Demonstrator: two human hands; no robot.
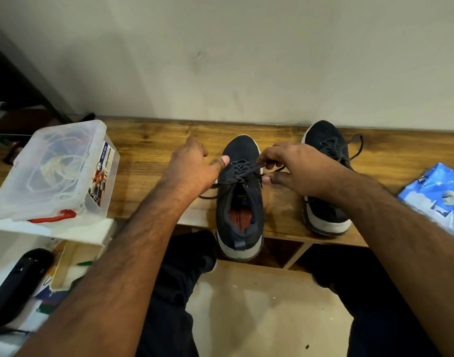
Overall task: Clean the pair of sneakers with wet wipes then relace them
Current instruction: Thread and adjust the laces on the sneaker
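Two dark sneakers with white soles stand on a wooden bench (148, 150), toes toward the wall. The nearer sneaker (240, 202) sits in the middle, its heel over the bench's front edge. My right hand (295, 168) pinches its dark lace (244, 172) above the eyelets. My left hand (192, 168) is beside the shoe's left side, fingers curled with the thumb out toward the laces; the other lace end runs under it, and a hold on it is not visible. The second sneaker (326, 215) stands to the right, partly behind my right forearm, its laces loose.
A clear plastic box (55, 171) with a red latch sits at the left on a white shelf. A blue wet-wipes pack (437, 197) lies at the bench's right end. A black object (17, 282) and clutter lie lower left. My legs are below the bench.
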